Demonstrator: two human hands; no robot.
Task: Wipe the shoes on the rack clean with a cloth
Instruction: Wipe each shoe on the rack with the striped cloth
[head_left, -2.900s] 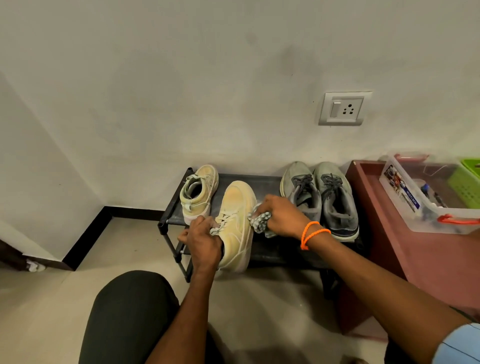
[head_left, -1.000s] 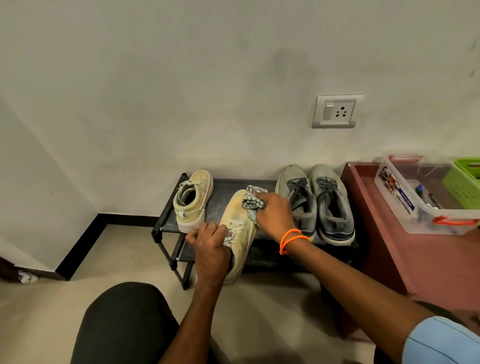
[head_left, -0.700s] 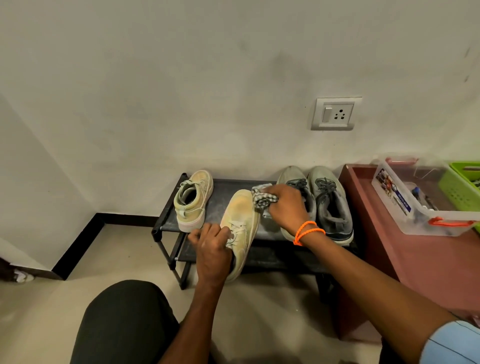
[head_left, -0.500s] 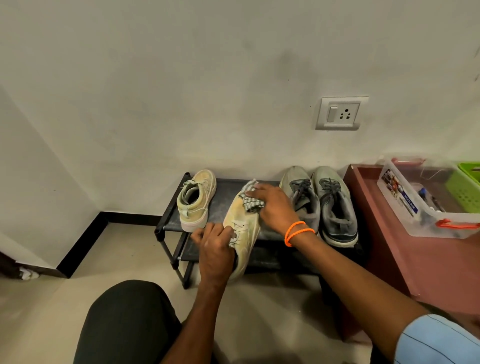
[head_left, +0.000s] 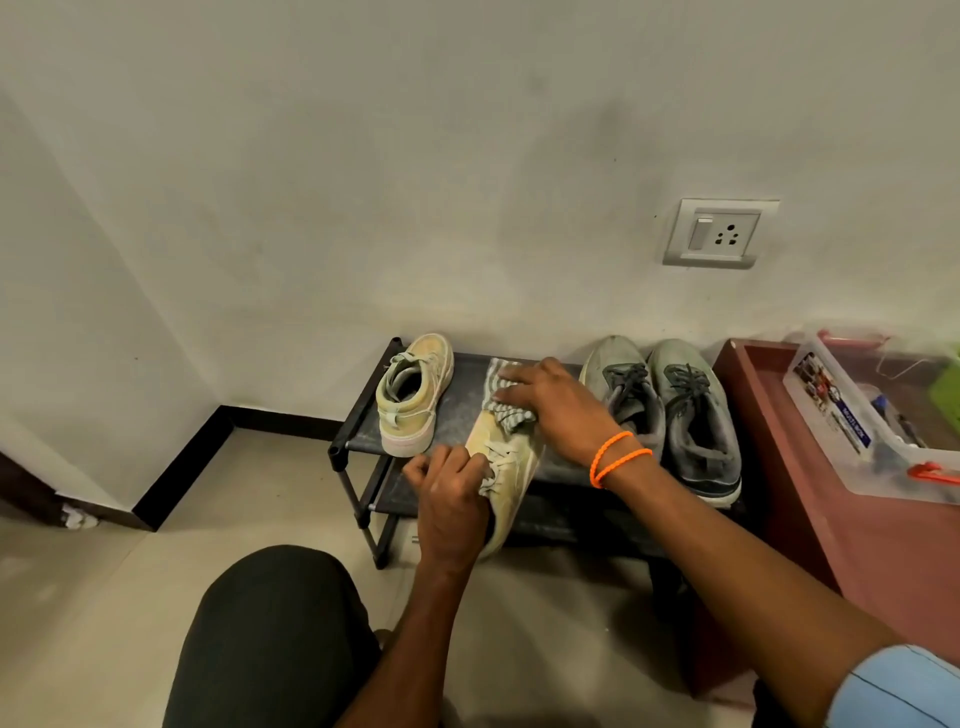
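Note:
A low black shoe rack (head_left: 358, 434) stands against the wall. My left hand (head_left: 449, 496) grips a cream sneaker (head_left: 511, 470) at its heel and laces, toe pointing to the wall. My right hand (head_left: 553, 402), with orange bands at the wrist, presses a striped grey cloth (head_left: 501, 400) flat on that sneaker's toe. The matching cream sneaker (head_left: 413, 395) sits on the rack's left end. Two grey running shoes (head_left: 675, 410) sit side by side on the right end.
A reddish-brown low table (head_left: 883, 545) stands right of the rack, bearing a clear plastic box (head_left: 852, 415) of small items and a green basket (head_left: 948, 389). A wall socket (head_left: 719, 234) is above. My dark-clad knee (head_left: 270, 639) is at the bottom left, over tiled floor.
My right hand has slid the cloth back and forth along the cream sneaker, from its side to its toe, and now lies flatter on it. My left hand keeps its hold.

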